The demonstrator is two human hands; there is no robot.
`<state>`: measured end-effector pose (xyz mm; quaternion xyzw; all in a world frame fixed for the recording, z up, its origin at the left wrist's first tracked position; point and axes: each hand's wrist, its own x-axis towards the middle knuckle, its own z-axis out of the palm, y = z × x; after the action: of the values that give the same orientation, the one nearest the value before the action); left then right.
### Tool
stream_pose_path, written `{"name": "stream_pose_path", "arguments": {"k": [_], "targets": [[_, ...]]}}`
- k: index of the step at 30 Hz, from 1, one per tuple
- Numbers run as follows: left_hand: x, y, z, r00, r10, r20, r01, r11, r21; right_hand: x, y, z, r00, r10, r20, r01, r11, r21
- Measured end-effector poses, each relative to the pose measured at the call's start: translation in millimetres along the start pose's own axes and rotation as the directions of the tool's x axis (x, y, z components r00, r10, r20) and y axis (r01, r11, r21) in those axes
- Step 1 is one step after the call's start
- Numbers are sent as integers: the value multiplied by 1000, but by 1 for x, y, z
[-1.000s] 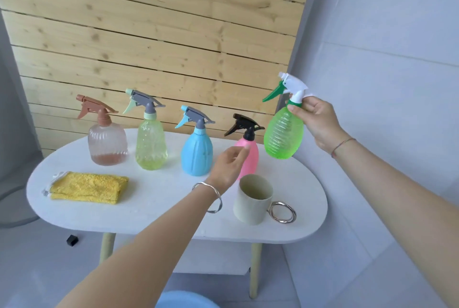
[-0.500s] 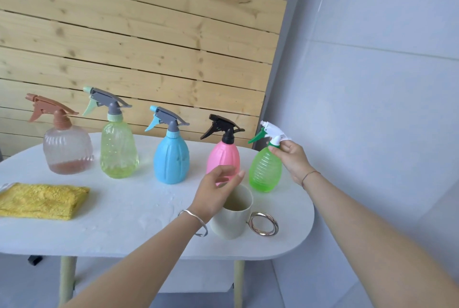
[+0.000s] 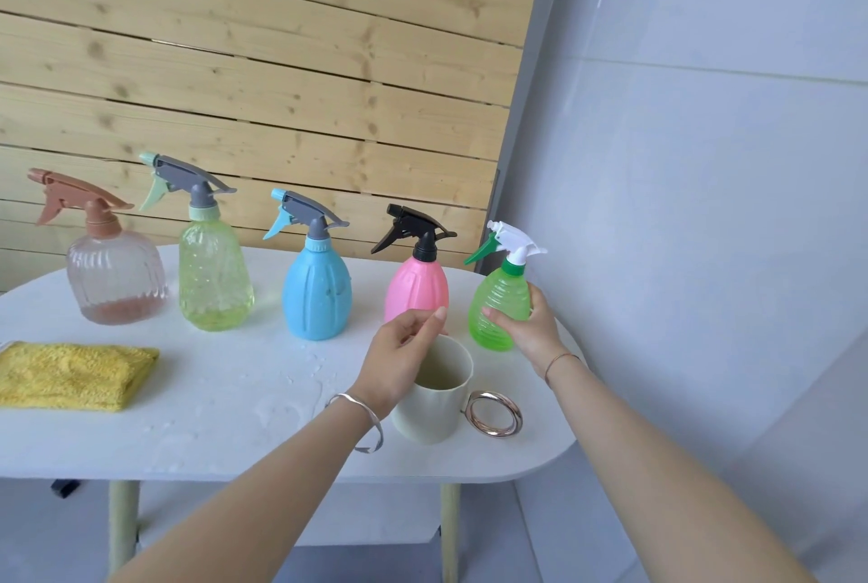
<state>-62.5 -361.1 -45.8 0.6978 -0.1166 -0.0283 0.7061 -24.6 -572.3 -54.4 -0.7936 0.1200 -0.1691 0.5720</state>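
Note:
A translucent green spray bottle point(image 3: 497, 300) with a white head and green trigger stands at the right end of the white table point(image 3: 225, 422). My right hand point(image 3: 535, 331) grips its body from the right side. In front of it is a cream mug point(image 3: 437, 415) with a metal ring handle point(image 3: 495, 413). My left hand point(image 3: 399, 359) is over the mug's left rim with loosely curled fingers and holds nothing that I can see.
A row of spray bottles stands at the back: pink point(image 3: 418, 288), blue point(image 3: 317, 296), yellow-green point(image 3: 213, 277) and a clear one with brownish liquid point(image 3: 115, 277). A folded yellow cloth point(image 3: 70, 375) lies at the left. Water drops dot the tabletop. A grey wall is close on the right.
My right hand brought the green bottle down from the air onto the table and slid from its neck to its body. My left hand moved down to the mug's rim.

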Motion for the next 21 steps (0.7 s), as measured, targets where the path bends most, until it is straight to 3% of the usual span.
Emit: {"name": "stream_pose_path", "arguments": {"k": [10,14,18,21], "targets": [[-10,7,-6,997,-33,76,34,999,-5,7,4,-11,999,-23,-29,22,999,-32],[-15,1,-18,981,-53,185,21,985,168,8,6,-15,1000,-19,-16,19,999,-36],[-21,-11,-29,975,-62,214,17,979,203,4,5,-16,1000,21,-12,-21,999,-25],[-23,-20,-32,964,-44,261,-24,968,251,-8,-3,-19,992,86,-92,-86,996,10]]}}
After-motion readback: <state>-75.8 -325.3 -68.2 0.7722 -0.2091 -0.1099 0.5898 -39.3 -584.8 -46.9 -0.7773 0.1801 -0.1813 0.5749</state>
